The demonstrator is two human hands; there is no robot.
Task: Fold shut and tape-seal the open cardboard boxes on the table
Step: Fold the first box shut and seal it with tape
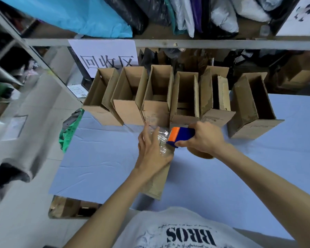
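Right hand (204, 138) grips dispenser (183, 135) — blue table (97, 158), shelves (168, 43).

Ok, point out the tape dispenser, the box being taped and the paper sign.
tape dispenser (183, 134): head view, blue body.
box being taped (157, 187): head view, bare cardboard side.
paper sign (104, 49): head view, blank upper part.

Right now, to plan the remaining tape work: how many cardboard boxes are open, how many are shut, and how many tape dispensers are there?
Open brown cardboard boxes: 6
Shut brown cardboard box being taped: 1
Blue-and-orange tape dispenser: 1
Total: 8
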